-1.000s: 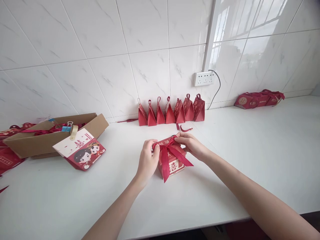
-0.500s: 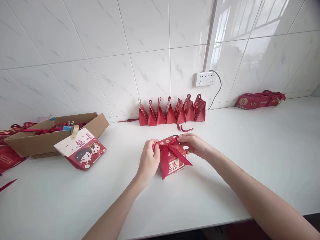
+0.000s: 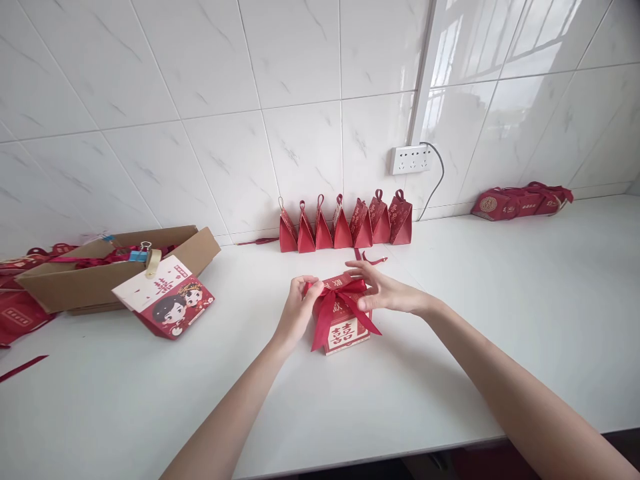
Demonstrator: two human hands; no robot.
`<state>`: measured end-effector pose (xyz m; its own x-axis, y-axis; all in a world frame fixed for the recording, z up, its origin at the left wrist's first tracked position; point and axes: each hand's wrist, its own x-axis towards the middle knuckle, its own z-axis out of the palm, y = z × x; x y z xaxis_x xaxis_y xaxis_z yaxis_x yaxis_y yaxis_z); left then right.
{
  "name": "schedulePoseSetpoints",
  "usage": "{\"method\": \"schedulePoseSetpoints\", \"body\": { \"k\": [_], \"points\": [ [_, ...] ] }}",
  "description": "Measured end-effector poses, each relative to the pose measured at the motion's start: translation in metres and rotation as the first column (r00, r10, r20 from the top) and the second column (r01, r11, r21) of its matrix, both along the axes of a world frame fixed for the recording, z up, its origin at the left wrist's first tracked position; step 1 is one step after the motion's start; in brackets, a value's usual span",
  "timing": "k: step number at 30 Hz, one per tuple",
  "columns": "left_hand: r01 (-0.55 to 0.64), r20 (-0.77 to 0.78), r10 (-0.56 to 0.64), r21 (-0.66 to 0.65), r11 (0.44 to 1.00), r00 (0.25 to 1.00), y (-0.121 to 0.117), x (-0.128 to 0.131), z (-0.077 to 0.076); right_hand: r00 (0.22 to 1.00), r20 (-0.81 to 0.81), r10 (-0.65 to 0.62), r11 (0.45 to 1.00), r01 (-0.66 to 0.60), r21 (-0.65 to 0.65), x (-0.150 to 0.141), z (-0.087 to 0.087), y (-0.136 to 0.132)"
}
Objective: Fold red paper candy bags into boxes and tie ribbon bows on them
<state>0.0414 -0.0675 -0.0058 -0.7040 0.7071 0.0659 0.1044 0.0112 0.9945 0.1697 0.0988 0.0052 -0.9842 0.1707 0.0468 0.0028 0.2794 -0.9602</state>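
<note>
A red gift box [image 3: 343, 335] with a cream panel of red characters stands on the white counter [image 3: 410, 400] in front of me. A red ribbon bow [image 3: 326, 319] is tied on it, its two tails hanging down the front. My left hand [image 3: 295, 313] pinches the bow's left loop between thumb and fingers. At the bow's right loop is my right hand [image 3: 390, 292], thumb and fingers apart around the loop's end; whether it touches the ribbon I cannot tell.
Several small red boxes [image 3: 343, 233] line the tiled wall, with a short ribbon piece [image 3: 375, 259] before them. To the left, a red-and-white box [image 3: 183, 307] leans by an open cardboard box [image 3: 75, 283]. Red packages [image 3: 520, 203] lie at the back right.
My right hand has let go of the ribbon and opened its fingers over the bow's right side. The box has turned slightly, so its front panel faces me more squarely.
</note>
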Motion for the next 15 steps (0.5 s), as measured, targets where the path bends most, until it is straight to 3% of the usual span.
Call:
{"method": "schedulePoseSetpoints", "body": {
  "k": [2,5,11,15],
  "points": [
    [0.040,0.060,-0.038,-0.030,0.999,0.997,0.002,0.001,-0.003,0.992,0.089,0.086,0.994,-0.091,0.053,0.001,-0.002,-0.002],
    [0.087,0.119,-0.082,-0.044,0.995,0.990,0.003,0.002,-0.007,0.985,0.140,0.105,0.990,-0.116,0.075,0.001,-0.003,-0.008],
    [0.117,0.200,-0.116,0.009,0.993,0.973,0.001,0.002,-0.007,1.000,0.009,0.029,0.988,-0.030,0.151,-0.004,-0.006,-0.015],
    [0.120,0.143,-0.127,0.056,0.991,0.982,0.000,0.002,-0.004,0.988,-0.153,-0.025,0.965,0.064,0.253,-0.010,-0.013,-0.021]
  ]
}}
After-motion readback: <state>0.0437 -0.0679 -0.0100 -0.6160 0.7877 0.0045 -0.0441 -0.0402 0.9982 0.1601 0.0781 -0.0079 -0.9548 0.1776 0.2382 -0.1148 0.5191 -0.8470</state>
